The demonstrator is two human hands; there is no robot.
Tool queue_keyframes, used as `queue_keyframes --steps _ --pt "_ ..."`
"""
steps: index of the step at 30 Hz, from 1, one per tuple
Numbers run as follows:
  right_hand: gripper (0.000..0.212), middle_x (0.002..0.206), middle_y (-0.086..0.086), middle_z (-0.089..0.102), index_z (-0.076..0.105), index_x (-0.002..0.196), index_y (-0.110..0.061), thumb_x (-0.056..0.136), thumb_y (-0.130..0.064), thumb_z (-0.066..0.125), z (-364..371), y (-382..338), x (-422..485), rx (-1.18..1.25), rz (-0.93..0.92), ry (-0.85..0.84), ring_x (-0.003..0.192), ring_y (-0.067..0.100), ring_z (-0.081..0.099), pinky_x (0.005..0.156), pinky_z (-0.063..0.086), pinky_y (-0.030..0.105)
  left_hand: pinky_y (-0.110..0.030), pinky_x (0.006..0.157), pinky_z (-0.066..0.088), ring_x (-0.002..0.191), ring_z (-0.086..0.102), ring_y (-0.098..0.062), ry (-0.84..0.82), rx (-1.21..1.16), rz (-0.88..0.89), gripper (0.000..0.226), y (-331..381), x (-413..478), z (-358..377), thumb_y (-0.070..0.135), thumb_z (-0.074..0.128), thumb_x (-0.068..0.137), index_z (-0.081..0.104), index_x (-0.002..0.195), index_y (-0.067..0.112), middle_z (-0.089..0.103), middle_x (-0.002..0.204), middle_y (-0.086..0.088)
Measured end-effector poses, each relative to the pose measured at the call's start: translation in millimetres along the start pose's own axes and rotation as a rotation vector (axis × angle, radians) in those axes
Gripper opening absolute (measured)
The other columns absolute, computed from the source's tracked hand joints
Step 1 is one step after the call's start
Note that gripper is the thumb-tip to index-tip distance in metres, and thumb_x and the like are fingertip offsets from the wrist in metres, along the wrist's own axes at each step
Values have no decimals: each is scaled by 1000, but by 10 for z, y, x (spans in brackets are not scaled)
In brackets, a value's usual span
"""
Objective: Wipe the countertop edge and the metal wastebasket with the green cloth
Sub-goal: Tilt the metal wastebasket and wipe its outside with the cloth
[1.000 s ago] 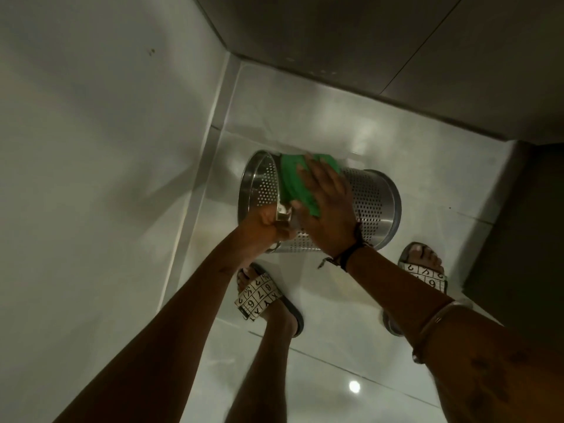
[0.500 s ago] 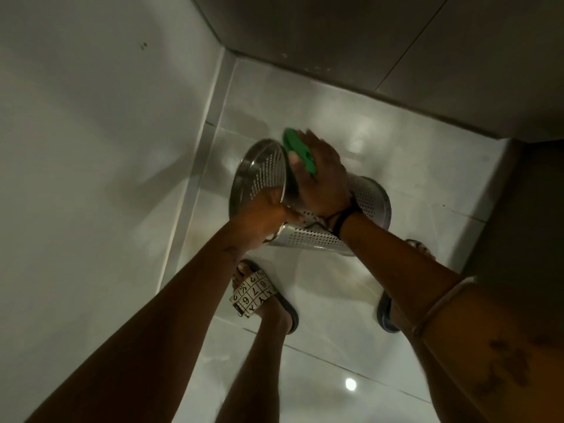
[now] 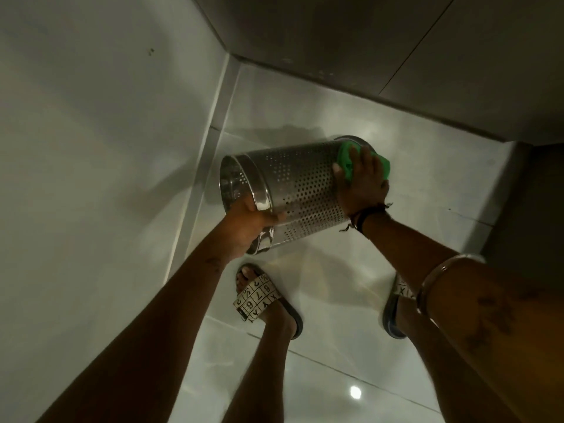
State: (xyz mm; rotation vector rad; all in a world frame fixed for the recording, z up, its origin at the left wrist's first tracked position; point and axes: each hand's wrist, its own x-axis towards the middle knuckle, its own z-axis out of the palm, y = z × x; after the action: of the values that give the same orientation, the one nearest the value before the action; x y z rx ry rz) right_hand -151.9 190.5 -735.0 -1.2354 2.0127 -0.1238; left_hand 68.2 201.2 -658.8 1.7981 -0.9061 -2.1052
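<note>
The perforated metal wastebasket (image 3: 299, 187) is held tilted on its side above the pale floor, its open rim toward the left. My left hand (image 3: 248, 222) grips that rim from below. My right hand (image 3: 363, 181) presses the green cloth (image 3: 346, 161) against the basket's right end, near its base. Part of the cloth is hidden under my fingers. The countertop edge is not in view.
A white wall (image 3: 91, 148) rises on the left and dark panels (image 3: 366, 50) close the back. A dark surface (image 3: 531, 215) stands at the right. My feet in patterned sandals (image 3: 259, 296) stand on the glossy floor tiles (image 3: 335, 300) below the basket.
The basket has turned so that its side faces me. My right hand slid the cloth from near the rim to the far base end. My left hand kept its grip on the rim.
</note>
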Motion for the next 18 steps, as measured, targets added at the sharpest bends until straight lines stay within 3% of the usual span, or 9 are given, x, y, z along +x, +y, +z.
queue_keyframes --steps 2,6,8,9,10,11,13,15,18 --pt "56 161 5 23 26 149 -26 99 -49 34 26 -267 -28 50 -29 -43 149 29 14 117 18 61 -58 107 45 120 62 -30 43 30 -16 49 -106 -42 2 -12 66 80 59 126 7 68 125 -15" --pt "51 155 10 36 39 144 -20 97 -37 49 168 -1084 -546 143 -489 -84 144 33 28 117 19 62 -56 108 45 122 60 -34 67 122 -17 51 -234 -110 15 -13 62 83 55 130 5 63 130 -21" --pt "56 158 4 30 34 145 -26 95 -45 48 272 -1227 -786 32 -650 -126 146 33 22 117 15 62 -35 111 45 124 58 -15 56 180 24 52 -225 -160 -4 2 58 91 45 141 8 52 144 -17" --pt "58 159 1 27 31 146 -28 94 -49 45 321 -1198 -827 -6 -665 -134 148 31 18 117 13 63 -23 104 48 117 59 -3 48 156 36 51 -190 -200 -24 17 60 90 48 139 15 55 143 -9" --pt "59 160 -1 25 28 147 -30 94 -51 43 356 -1118 -837 -9 -646 -146 149 29 15 117 12 63 -22 94 53 110 62 0 32 84 9 45 -149 -226 -28 29 63 84 56 129 25 63 132 2" --pt "60 161 -2 23 26 148 -30 94 -51 41 373 -1007 -816 0 -612 -160 149 28 13 118 11 63 -28 87 56 108 66 -7 -6 54 -23 35 -141 -239 -63 28 65 80 63 115 32 70 118 8" --pt "60 161 -1 22 26 148 -31 93 -52 38 374 -735 -738 -4 -545 -171 149 28 12 118 8 63 -43 87 55 108 69 -22 -69 68 -67 36 -185 -241 -129 2 69 75 68 101 27 75 102 4" --pt "61 161 0 21 24 149 -31 93 -54 37 327 -413 -589 -39 -469 -166 149 28 13 118 10 65 -50 95 53 113 66 -27 -100 87 -95 45 -256 -255 -144 -12 66 78 66 113 17 73 112 -7" --pt "71 160 2 24 25 149 -28 87 -63 21 177 86 -312 -120 -272 -116 149 29 15 119 16 59 -52 102 49 119 63 -30 -71 -19 -120 45 -267 -241 -77 -6 63 84 58 126 9 69 122 -12"
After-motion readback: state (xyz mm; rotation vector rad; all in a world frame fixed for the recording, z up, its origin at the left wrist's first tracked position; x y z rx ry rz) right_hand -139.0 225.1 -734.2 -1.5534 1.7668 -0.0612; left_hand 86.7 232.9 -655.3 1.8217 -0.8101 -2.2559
